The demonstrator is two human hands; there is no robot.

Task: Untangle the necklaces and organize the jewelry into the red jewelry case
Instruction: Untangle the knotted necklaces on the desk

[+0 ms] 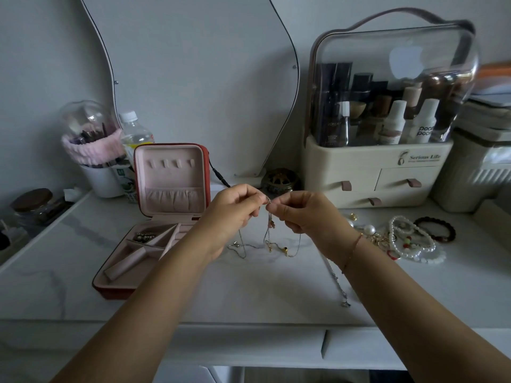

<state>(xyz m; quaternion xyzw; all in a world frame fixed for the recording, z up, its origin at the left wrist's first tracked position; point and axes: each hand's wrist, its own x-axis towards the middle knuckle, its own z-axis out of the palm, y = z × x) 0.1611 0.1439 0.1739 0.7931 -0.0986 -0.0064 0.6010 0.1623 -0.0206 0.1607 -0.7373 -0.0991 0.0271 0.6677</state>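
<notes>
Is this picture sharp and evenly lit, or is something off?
Head view: dim, flat light; the wide lens makes the organizer lean outward; a pale apple-shaped reflection glares on its clear lid; the thin chains pinched by left hand and right hand look faint.

Straight beyond the right hand [307, 217]: cream plastic cosmetics organiser [345, 158] with clear domed lid, pinkish carry handle, three drawers, bottles upright inside. Just behind both hands, small round brass-coloured openwork pot [280, 180], possibly an incense burner. Behind that, wavy-edged frameless mirror [193, 78]. Just beyond the left hand [235, 214], black cable plug [219, 176]. Farther left, clear plastic bottle [135, 131] with white cap, clear plastic dome [83, 117] over brushes with a pink fluffy band below, dark-lidded glass jar [33, 203]. Under everything, white marble-look tabletop [249, 294].
</notes>
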